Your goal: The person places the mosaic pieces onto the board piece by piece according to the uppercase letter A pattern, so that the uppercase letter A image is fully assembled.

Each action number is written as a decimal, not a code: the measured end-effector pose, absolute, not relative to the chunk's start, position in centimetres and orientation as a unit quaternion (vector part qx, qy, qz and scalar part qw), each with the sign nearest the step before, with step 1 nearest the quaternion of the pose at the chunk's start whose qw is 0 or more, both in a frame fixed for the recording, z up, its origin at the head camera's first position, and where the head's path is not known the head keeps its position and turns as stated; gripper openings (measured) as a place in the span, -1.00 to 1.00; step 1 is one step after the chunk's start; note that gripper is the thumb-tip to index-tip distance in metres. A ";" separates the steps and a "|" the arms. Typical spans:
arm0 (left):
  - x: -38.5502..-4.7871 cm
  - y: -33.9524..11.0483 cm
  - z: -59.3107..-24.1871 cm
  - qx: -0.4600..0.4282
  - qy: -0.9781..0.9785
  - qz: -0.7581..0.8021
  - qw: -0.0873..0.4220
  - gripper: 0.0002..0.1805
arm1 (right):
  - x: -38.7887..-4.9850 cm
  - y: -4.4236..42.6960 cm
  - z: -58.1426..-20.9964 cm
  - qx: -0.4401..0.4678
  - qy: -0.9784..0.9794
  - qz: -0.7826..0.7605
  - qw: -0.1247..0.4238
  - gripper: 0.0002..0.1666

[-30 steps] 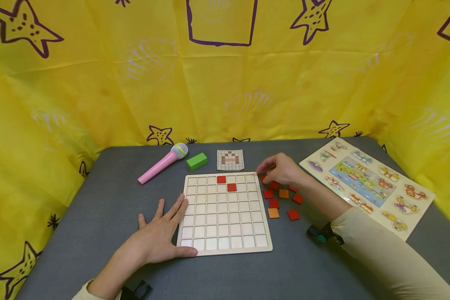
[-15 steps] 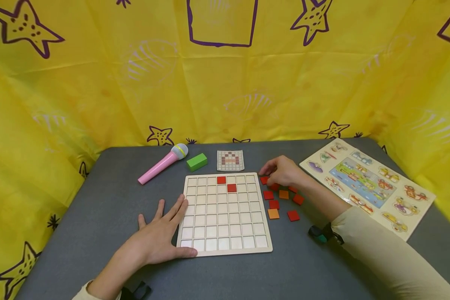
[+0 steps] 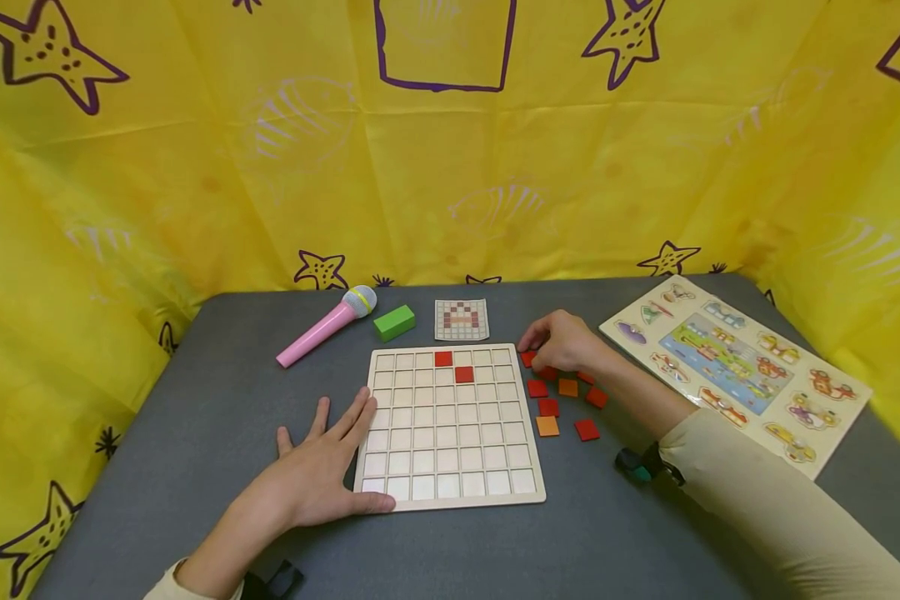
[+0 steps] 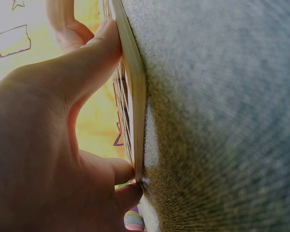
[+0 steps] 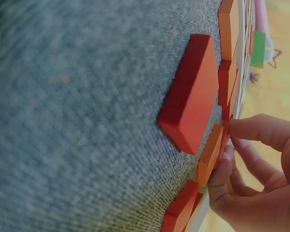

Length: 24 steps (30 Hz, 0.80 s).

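A wooden grid board lies mid-table, with one red tile in its top row and a second one just below and to the right. My left hand rests with spread fingers on the board's left edge, its thumb on the near corner. At the board's upper right, my right hand pinches a red tile between thumb and fingers, low at the table. Several loose red tiles and orange tiles lie around and below that hand; some are partly hidden beneath it.
A small patterned grid card lies behind the board. Left of it are a green block and a pink toy microphone. A wooden picture puzzle lies at the right. Yellow printed cloth surrounds the grey table.
My right hand has shifted very slightly to the right among the loose tiles. My left hand and the board stay in place.
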<state>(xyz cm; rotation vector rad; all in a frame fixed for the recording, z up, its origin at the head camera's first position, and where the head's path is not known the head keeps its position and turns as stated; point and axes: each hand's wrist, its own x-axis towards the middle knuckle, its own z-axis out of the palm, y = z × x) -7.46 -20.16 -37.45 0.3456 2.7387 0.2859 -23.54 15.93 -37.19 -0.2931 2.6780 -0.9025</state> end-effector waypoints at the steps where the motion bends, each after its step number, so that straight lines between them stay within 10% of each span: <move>1: -7.5 -20.2 -37.4 0.122 0.970 0.101 0.182 0.50 | -23.5 15.9 -37.2 -0.102 0.932 -0.314 0.149 -0.64; 24: -7.5 -20.1 -37.4 0.118 0.970 0.102 0.189 0.50 | -23.4 16.2 -37.2 -0.099 0.926 -0.337 0.137 -0.71</move>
